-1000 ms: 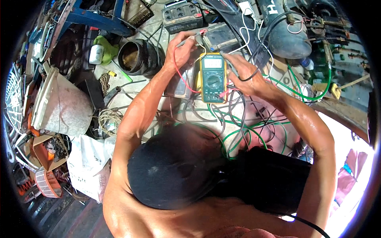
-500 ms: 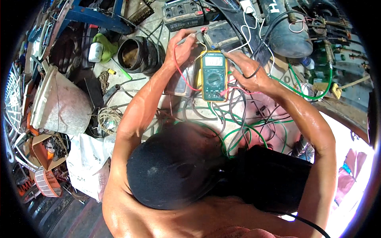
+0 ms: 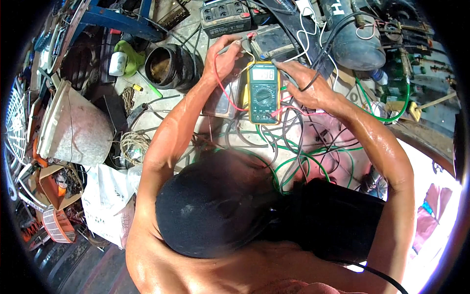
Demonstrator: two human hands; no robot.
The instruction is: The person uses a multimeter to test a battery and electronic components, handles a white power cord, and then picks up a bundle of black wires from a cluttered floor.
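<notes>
1. Between the left grip [image 3: 224,58] and right grip [image 3: 309,88] sits a yellow-edged meter [image 3: 264,95].
2. Each grip pinches a probe [image 3: 289,78] near a dark battery [image 3: 276,44].
3. Farther left, a black pot [image 3: 184,70] holds something brown.
4. Farthest left, a cardboard box [image 3: 48,187] holds jumbled parts.

The yellow multimeter [image 3: 263,95] has dark numbers [image 3: 265,75] on its screen [image 3: 256,72]. Up and right of it, a gray tank [image 3: 360,51] has a big white letter [image 3: 337,7]. Down and left of the multimeter, a white bag [image 3: 105,196] has blurry print [image 3: 99,219].
</notes>
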